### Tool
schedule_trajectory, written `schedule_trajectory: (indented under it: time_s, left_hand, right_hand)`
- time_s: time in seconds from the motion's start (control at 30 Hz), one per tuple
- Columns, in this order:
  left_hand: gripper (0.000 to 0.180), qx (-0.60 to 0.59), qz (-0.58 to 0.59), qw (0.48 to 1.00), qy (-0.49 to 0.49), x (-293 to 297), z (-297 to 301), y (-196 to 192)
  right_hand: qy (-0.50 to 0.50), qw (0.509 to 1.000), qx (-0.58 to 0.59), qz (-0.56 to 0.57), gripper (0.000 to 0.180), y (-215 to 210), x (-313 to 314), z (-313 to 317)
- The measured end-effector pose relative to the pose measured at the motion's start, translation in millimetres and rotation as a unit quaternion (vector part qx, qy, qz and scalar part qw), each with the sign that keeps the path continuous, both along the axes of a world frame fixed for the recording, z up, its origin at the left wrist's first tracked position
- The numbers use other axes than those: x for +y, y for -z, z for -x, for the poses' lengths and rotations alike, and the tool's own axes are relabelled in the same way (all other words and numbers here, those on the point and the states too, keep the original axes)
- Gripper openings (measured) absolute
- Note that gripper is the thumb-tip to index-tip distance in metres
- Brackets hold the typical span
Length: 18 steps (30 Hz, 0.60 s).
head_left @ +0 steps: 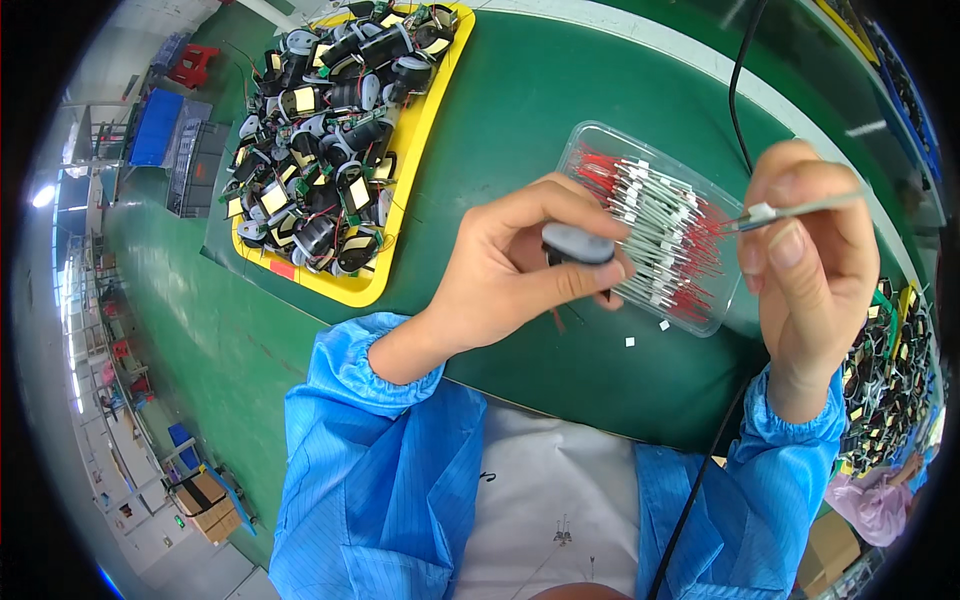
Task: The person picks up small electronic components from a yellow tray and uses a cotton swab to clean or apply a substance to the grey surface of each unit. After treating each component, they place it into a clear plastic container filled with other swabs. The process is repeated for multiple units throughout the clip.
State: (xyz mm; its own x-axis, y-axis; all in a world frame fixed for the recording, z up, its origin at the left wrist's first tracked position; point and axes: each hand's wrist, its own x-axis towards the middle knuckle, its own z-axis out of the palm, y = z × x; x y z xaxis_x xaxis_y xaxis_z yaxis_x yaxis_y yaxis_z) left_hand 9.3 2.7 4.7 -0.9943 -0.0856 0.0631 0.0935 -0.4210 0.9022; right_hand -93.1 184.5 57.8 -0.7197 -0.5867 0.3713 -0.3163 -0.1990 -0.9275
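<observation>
From where I stand, both hands look busy, lifted in front of the chest. The left hand (500, 250) pinches a small black part with a rounded grey cap (578, 243) between thumb and fingers, the cap's longer side running roughly left to right and tipping slightly down at its right end. The right hand (815, 265) grips a slender pale piece (815, 205) in its fingertips, a little white block near its left end; whether it is a tool or a lead, I can't tell. That piece lies nearly level, its thin left end dipping a touch and aimed across toward the left hand and the capped part, well apart from it. Between the two sits a clear plastic box (600, 138) full of red-and-white leads (655, 220), its left edge nearer the left hand, its right edge nearer the right. Off to the left, a yellow tray (423, 130) heaped with black-and-grey assemblies (315, 140) rests on the green tabletop (520, 100).
</observation>
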Motion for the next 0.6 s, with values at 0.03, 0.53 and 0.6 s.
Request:
schedule_trajectory:
  time_s: [0.03,0.53,0.6]
  left_hand:
    - [0.031,-0.001,0.006,1.0,0.012,-3,0,0]
    - [0.047,0.001,0.007,1.0,-0.012,-14,0,-1]
    - [0.046,0.02,0.041,0.999,-0.02,-13,0,-2]
  right_hand:
    - [-0.001,1.0,-0.017,-0.004,0.026,1,1,0]
    - [-0.05,0.997,-0.061,0.011,0.026,1,-5,-6]
    - [-0.052,0.997,-0.062,0.009,0.026,1,-5,-6]
